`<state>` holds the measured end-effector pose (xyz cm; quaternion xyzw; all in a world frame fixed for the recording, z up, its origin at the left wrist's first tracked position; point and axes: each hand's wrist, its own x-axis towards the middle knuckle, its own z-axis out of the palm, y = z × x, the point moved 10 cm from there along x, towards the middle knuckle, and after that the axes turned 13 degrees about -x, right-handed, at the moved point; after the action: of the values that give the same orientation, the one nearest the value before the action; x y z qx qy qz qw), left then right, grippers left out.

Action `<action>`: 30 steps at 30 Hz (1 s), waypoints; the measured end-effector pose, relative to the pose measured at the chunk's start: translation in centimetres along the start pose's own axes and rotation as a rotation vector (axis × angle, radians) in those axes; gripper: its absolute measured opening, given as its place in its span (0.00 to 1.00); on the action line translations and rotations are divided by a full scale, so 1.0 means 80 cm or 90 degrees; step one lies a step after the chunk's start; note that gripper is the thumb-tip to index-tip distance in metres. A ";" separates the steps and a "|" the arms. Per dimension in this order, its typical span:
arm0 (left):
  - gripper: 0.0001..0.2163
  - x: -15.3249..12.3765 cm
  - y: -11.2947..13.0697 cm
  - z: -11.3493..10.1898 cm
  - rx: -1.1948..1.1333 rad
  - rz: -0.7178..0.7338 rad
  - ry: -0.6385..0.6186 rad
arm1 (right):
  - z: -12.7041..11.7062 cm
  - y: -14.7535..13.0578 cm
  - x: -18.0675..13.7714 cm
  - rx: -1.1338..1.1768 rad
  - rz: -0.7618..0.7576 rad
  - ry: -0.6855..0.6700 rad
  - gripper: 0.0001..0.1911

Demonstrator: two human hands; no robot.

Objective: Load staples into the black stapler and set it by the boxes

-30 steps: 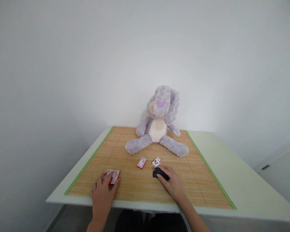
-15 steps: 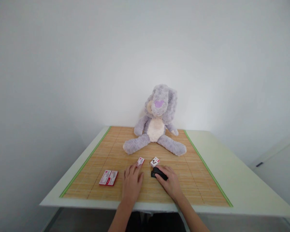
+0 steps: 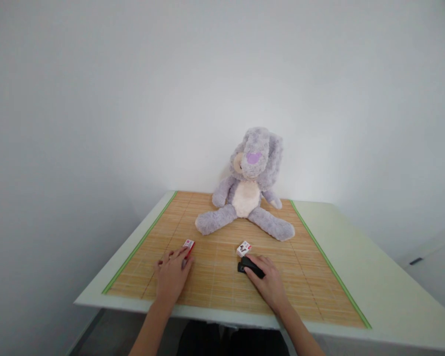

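Observation:
My left hand (image 3: 172,274) lies at the left part of the bamboo mat, its fingers curled over a small red-and-white box (image 3: 189,244). Only the far end of this box shows past my fingers. The pair of flat red-and-white boxes that lay here is hidden under the hand. My right hand (image 3: 270,282) is wrapped around a black stapler (image 3: 254,267), which rests on the mat with its front end pointing left. Just beyond the stapler sits a small white box (image 3: 244,248) with a dark picture and a red mark.
A grey plush rabbit (image 3: 246,200) sits at the back of the mat against the white wall, legs spread toward me. The bamboo mat (image 3: 215,287) has green edges and covers much of the white table (image 3: 359,252).
My left hand has moved left with the small red-and-white box, over where the pair of boxes lay. My right hand stays on the stapler. The whole view has shifted slightly.

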<state>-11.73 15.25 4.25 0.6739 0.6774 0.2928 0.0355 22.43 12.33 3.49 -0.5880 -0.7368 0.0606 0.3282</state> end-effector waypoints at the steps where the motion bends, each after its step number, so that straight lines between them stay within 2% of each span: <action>1: 0.18 0.001 -0.009 -0.002 0.007 -0.007 -0.006 | 0.001 0.001 0.000 -0.001 0.001 0.000 0.20; 5: 0.23 0.002 -0.032 -0.004 0.022 -0.040 -0.019 | 0.004 0.003 -0.001 -0.006 0.000 -0.006 0.20; 12: 0.21 -0.006 -0.045 -0.010 -0.004 -0.072 0.014 | 0.002 0.001 -0.001 -0.008 0.004 -0.010 0.20; 15: 0.21 -0.011 -0.043 -0.017 -0.014 -0.079 0.052 | 0.003 0.002 -0.001 -0.012 0.004 -0.013 0.20; 18: 0.20 -0.016 -0.026 -0.027 -0.039 -0.069 0.115 | 0.003 0.002 0.000 -0.015 0.004 -0.011 0.19; 20: 0.19 -0.016 0.001 -0.026 -0.096 -0.045 0.136 | 0.002 0.001 0.000 -0.014 0.005 -0.007 0.19; 21: 0.18 -0.014 0.020 -0.020 -0.139 -0.020 0.122 | 0.001 0.000 0.001 -0.011 0.005 -0.005 0.19; 23: 0.20 -0.008 0.077 0.009 -0.249 0.069 0.023 | 0.000 -0.002 0.001 -0.004 0.003 -0.004 0.19; 27: 0.20 -0.007 0.193 0.061 -0.316 0.227 -0.131 | -0.003 -0.005 0.001 0.003 0.003 -0.001 0.19; 30: 0.20 -0.008 0.240 0.084 -0.324 0.270 -0.174 | -0.003 -0.005 0.001 -0.003 0.003 0.002 0.20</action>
<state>8.46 15.49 7.04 0.8020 0.4168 0.3601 0.2312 22.25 12.22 3.91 -0.5906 -0.7350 0.0589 0.3278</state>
